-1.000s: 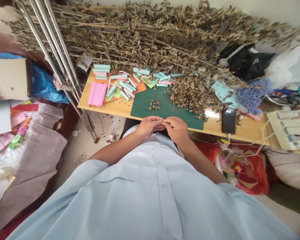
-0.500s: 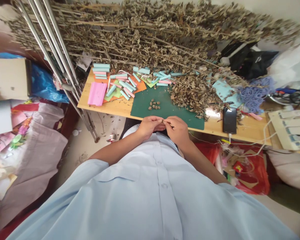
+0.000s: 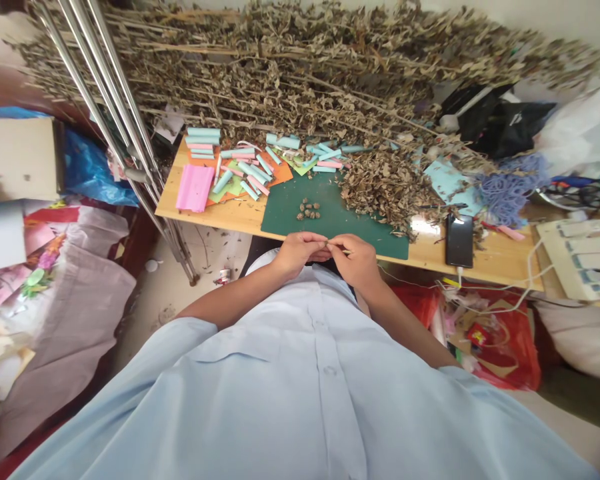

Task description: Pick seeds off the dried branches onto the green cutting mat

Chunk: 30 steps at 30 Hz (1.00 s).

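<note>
My left hand and my right hand meet at the front edge of a green cutting mat. The thumb and fingers of both are pinched together, fingertips touching. Whatever tiny brownish bit sits between them is mostly hidden; a thin pale end shows by the right fingers. Just beyond, a small cluster of brown balls rests on the mat. To its right lies a heap of crumpled dried leaves.
Rolled blue and pink paper pieces and a folded pink sheet lie at left. Dried stalks fill the back. A phone on a cable and blue yarn are at right. Metal poles stand left of the wooden table.
The fingertips have shifted very slightly against each other, and a pale end by the right fingers shows more now. Everything on the table stays where it was.
</note>
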Each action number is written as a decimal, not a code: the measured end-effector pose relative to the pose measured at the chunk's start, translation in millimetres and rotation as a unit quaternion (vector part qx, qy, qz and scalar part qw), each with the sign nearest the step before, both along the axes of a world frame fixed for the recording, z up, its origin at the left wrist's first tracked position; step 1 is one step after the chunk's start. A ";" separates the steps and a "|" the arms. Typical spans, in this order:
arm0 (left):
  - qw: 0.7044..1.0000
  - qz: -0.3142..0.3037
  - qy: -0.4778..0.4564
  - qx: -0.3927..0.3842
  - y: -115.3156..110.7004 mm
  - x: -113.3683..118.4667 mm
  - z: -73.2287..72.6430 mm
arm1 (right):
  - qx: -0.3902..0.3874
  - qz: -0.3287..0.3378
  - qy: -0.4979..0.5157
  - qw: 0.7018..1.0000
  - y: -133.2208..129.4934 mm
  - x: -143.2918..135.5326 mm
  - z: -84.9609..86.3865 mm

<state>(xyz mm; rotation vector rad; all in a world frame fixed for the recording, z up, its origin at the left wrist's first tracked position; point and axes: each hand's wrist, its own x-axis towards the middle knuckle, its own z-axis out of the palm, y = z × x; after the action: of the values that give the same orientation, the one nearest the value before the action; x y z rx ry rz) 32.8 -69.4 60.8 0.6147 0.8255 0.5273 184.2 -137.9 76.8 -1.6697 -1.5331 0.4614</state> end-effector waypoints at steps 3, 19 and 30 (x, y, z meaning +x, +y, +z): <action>1.000 -0.007 0.017 0.019 -0.9 1.4 3.1 | -0.043 -0.023 0.030 0.998 0.1 0.4 1.8; 1.000 -0.006 0.006 0.000 -1.7 1.0 9.6 | -0.065 -0.087 0.106 0.988 -0.4 -6.8 1.4; 0.999 -0.014 -0.037 -0.016 0.3 -1.6 1.2 | -0.066 -0.119 0.197 0.971 -1.5 -9.6 -3.7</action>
<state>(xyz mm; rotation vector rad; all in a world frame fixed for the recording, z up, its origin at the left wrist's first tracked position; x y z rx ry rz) 31.2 -69.1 62.0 0.5725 0.7535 0.5081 174.6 -139.4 73.2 -1.7127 -1.0180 0.7283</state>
